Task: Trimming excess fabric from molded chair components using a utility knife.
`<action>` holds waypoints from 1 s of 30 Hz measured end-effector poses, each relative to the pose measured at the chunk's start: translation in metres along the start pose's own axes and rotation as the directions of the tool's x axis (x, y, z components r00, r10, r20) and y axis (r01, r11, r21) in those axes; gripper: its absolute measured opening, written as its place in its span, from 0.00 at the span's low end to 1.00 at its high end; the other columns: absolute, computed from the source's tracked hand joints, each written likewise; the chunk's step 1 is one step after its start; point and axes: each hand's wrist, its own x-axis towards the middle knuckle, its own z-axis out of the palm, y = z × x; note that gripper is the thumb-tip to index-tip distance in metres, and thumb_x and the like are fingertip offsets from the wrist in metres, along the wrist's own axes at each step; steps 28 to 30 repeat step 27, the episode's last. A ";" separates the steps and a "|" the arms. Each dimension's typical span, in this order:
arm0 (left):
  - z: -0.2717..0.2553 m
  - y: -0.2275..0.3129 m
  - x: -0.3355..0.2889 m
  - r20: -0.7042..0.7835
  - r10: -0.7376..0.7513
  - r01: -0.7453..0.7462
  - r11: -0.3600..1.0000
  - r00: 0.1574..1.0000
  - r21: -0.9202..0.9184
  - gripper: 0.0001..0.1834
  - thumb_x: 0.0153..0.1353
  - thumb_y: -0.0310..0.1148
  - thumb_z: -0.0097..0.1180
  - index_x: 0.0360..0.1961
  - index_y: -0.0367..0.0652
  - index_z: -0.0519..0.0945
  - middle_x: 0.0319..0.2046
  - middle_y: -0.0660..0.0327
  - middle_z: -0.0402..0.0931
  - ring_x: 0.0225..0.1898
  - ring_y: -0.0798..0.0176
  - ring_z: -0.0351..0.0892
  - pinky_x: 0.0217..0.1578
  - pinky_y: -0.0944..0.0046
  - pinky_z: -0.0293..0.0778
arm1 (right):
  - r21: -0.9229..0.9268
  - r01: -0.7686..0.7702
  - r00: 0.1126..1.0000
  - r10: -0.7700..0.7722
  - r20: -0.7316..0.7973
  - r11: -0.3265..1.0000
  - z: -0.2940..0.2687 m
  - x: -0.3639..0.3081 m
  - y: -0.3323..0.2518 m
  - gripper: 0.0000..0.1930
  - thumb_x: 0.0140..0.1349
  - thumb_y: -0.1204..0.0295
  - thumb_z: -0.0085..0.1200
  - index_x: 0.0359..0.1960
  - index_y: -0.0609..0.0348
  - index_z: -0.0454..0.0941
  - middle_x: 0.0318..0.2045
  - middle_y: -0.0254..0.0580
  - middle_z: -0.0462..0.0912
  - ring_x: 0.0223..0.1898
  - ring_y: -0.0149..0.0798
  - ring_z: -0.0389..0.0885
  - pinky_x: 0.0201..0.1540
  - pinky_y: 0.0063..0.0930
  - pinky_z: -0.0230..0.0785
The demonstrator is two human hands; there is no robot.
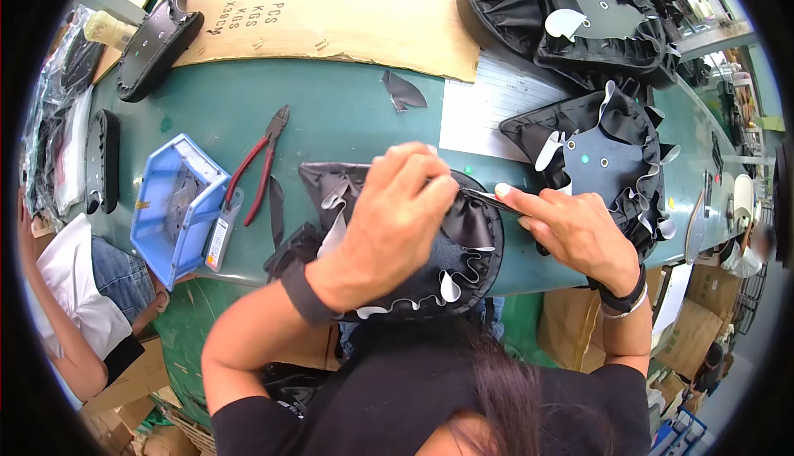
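A black padded cushion (484, 249) with a gathered, leather-like cover and ruffled pale edges lies at the table's near edge. Over its upper middle is my left hand (389, 229), fingers curled tight by the cover's edge; what they pinch is hidden. Beyond the cushion's right side, my right hand (579, 229) closes on a thin dark tool (490, 200) whose tip reaches the cover's folds. The index finger lies along this tool, and its exact kind does not show. A similar cushion (595, 158) rests just past my right hand.
Red-handled cutting pliers (263, 162) lie beside a blue bin (145, 229). Cardboard (347, 9) covers the far table, with a black scrap (403, 90) before it. More cushions (571, 22) are stacked at the far right. Another person (83, 291) is at the left.
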 end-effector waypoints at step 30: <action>-0.010 -0.003 0.019 0.190 -0.307 0.361 0.821 0.932 -0.442 0.13 0.52 0.37 0.64 0.16 0.44 0.78 0.20 0.60 0.73 0.31 0.59 0.70 0.34 0.55 0.65 | 0.221 -0.274 0.917 0.323 -0.232 0.936 0.079 -0.078 -0.052 0.35 0.57 0.73 0.59 0.68 0.48 0.62 0.21 0.48 0.73 0.17 0.53 0.76 0.22 0.49 0.69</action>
